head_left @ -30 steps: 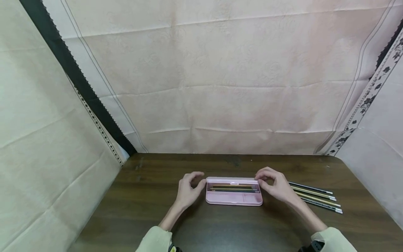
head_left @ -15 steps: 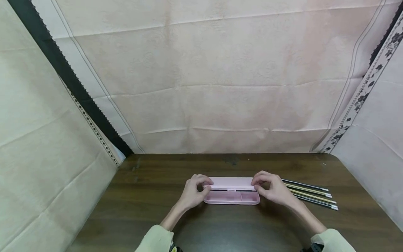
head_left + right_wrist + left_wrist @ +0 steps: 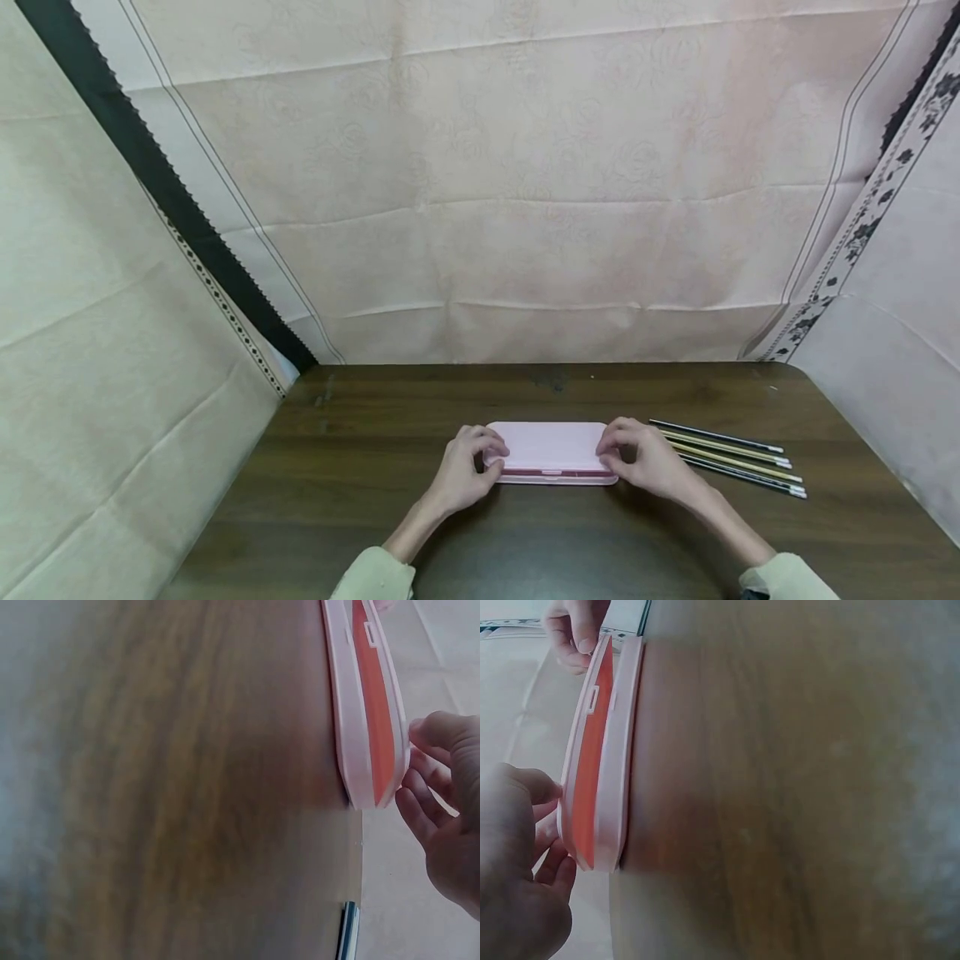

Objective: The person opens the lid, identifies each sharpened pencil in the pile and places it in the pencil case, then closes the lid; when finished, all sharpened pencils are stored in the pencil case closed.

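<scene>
A pink pencil case (image 3: 550, 448) lies on the table in the head view, its lid lowered almost onto the base. A narrow gap shows along the front, with a reddish inside (image 3: 591, 776) in the left wrist view. My left hand (image 3: 467, 468) holds the lid's left end between thumb and fingers. At the opposite end my right hand (image 3: 647, 457) grips the lid the same way, thumb toward the front; the right wrist view shows its fingertips (image 3: 416, 796) right at the lid's edge. Whatever lies inside the case is hidden by the lid.
Several pencils (image 3: 738, 461), black and yellowish with pale ends, lie side by side on the brown wooden table (image 3: 360, 467), just right of my right hand. Pale cloth (image 3: 540, 183) hangs behind the table and along both sides.
The lid has swung down toward me from upright, covering the pencils inside and the base tray. Both hands have come forward and down with it. The loose pencils stay in place.
</scene>
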### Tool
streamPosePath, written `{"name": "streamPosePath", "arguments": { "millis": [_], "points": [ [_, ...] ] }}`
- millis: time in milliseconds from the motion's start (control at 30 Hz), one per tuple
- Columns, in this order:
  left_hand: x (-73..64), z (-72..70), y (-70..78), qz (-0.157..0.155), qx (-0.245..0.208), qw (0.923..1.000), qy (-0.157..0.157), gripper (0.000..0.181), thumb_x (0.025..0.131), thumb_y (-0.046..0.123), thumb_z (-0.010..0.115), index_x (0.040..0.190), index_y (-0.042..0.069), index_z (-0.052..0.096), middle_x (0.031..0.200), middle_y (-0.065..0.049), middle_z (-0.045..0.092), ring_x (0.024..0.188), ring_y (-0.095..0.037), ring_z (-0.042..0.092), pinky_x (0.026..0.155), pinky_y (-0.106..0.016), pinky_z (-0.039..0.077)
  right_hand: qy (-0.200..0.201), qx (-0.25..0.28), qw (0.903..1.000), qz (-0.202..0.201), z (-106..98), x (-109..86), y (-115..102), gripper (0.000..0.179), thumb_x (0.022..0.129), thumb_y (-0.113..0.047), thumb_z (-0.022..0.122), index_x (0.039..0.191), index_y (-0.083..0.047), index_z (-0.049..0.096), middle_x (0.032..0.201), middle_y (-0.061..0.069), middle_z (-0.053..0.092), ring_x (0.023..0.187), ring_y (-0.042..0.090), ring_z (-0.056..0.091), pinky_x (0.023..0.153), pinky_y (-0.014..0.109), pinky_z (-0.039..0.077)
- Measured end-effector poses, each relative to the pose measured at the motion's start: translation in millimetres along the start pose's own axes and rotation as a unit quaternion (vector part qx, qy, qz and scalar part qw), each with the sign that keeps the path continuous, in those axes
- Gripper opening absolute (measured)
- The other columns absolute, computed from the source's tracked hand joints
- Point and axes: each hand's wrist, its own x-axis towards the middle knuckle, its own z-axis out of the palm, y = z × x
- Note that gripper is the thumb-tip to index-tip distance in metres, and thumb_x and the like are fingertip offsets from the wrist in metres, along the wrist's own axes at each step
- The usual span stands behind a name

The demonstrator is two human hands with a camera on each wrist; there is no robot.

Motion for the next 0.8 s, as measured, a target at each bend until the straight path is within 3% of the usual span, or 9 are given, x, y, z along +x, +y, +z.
{"name": "streamPosePath", "arguments": {
  "millis": [300, 600, 700, 800],
  "points": [
    [-9.7, 5.9, -2.5, 0.006, 0.016, 0.9999, 0.005, 0.012, 0.078, 0.001, 0.078, 0.084, 0.011, 0.075, 0.1, 0.002, 0.066, 0.098, -0.017, 0.054, 0.08, -0.036, 0.044, -0.008, -0.037, 0.9989, -0.029, 7, -5.9, -2, 0.026, 0.071, 0.009, 0.083, 0.083, -0.013, 0.075, 0.09, -0.005, 0.065, 0.083, 0.013, 0.06, 0.07, 0.03, 0.05],
    [-9.7, 7.9, -3.4, 0.03, 0.008, 0.9994, 0.016, 0.021, 0.075, -0.001, 0.08, 0.069, 0.014, 0.067, 0.097, -0.003, 0.065, 0.094, -0.017, 0.054, 0.078, -0.032, 0.044, -0.022, -0.055, 0.9982, -0.013, 3, -8.9, -8, 0.023, 0.074, 0.005, 0.084, 0.086, -0.013, 0.077, 0.091, -0.004, 0.065, 0.081, 0.012, 0.061, 0.068, 0.032, 0.051],
    [-7.1, 3.7, -2.8, 0.032, 0.012, 0.9994, 0.007, 0.016, 0.076, 0.0, 0.081, 0.072, 0.013, 0.071, 0.098, -0.003, 0.067, 0.094, -0.017, 0.056, 0.078, -0.033, 0.045, -0.024, -0.062, 0.9975, -0.025, -1, -8.7, -7, 0.021, 0.074, 0.003, 0.084, 0.086, -0.012, 0.076, 0.09, -0.004, 0.065, 0.08, 0.012, 0.062, 0.067, 0.031, 0.052],
    [-6.1, -6.7, -1.1, 0.018, 0.034, 0.9992, 0.004, 0.009, 0.079, 0.007, 0.08, 0.086, 0.009, 0.076, 0.103, -0.004, 0.068, 0.099, -0.02, 0.058, 0.083, -0.038, 0.047, -0.011, -0.084, 0.9963, -0.018, -10, -9.3, -6, 0.018, 0.076, -0.004, 0.084, 0.091, -0.01, 0.076, 0.094, -0.002, 0.067, 0.084, 0.015, 0.064, 0.071, 0.036, 0.053]
  ]
}}
